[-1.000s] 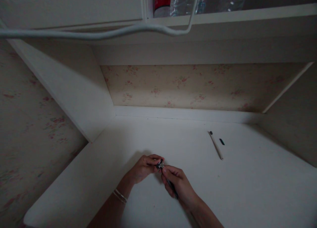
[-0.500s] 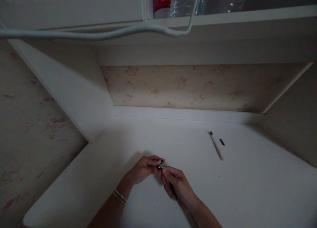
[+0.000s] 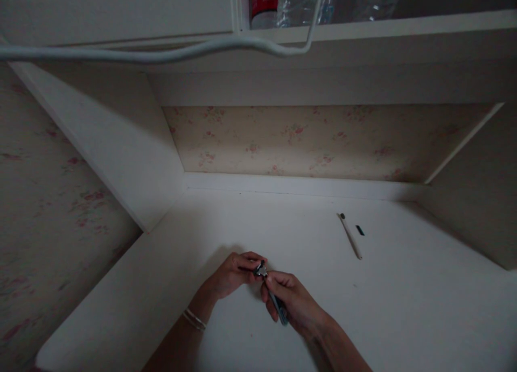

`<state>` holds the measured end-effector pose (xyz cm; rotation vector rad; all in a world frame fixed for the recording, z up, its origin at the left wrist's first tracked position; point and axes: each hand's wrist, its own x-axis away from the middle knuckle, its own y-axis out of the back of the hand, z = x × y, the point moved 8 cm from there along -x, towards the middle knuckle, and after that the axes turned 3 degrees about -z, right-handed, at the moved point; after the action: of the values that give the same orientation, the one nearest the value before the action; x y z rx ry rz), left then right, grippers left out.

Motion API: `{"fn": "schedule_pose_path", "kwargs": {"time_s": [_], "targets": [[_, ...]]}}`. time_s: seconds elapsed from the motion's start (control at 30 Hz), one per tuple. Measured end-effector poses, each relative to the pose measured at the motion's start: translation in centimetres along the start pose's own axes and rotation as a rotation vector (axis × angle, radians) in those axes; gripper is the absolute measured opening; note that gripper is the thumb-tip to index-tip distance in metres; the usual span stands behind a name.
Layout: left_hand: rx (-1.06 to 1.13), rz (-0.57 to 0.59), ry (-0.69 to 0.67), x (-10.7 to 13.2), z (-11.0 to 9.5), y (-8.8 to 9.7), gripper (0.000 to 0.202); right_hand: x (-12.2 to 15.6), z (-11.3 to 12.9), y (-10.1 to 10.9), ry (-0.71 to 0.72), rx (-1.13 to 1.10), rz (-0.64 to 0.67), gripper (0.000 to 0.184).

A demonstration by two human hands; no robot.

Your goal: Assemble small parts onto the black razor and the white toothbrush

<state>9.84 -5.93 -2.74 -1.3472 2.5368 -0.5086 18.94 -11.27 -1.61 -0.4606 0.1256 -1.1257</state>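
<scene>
Over the white tabletop, both hands meet on what looks like a razor with a silver-and-dark head and a dark handle. My left hand, with pale bands at its wrist, pinches the razor's head from the left. Closed round the upper handle is my right hand; the handle's lower end sticks out below its fingers. Fingertips partly hide the head, so its details are unclear.
Right of the hands lie a light-handled toothbrush with a dark head and a small dark strip. A pale cable or tube crosses in front of the overhead shelf, which holds plastic bottles. A side panel stands at left.
The right hand's lower fingers have shifted on the handle, and more of its lower end now shows. The left hand keeps its pinch on the head.
</scene>
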Motion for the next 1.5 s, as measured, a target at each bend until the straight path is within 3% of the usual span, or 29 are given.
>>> {"fn": "schedule_pose_path", "kwargs": {"time_s": [0.47, 0.7, 1.0, 1.17, 1.5], "targets": [[-0.089, 0.022, 0.025, 0.3, 0.4, 0.2, 0.026, 0.1, -0.7, 0.3, 0.009, -0.075, -0.067, 0.032], [-0.072, 0.039, 0.075, 0.5, 0.4, -0.1, 0.026, 0.4, -0.9, -0.6, -0.065, -0.112, 0.035, 0.035], [0.109, 0.062, -0.006, 0.6, 0.0, -1.0, 0.027, 0.3, 0.3, -1.6, 0.107, 0.051, 0.073, 0.04], [0.161, 0.056, -0.027, 0.5, -0.2, -1.0, 0.03, 0.3, 1.2, -1.2, 0.174, 0.14, 0.005, 0.044], [0.308, -0.032, -0.064, 0.0, -0.4, -0.3, 0.027, 0.3, 0.6, -0.4, 0.134, 0.088, -0.123, 0.042]]}}
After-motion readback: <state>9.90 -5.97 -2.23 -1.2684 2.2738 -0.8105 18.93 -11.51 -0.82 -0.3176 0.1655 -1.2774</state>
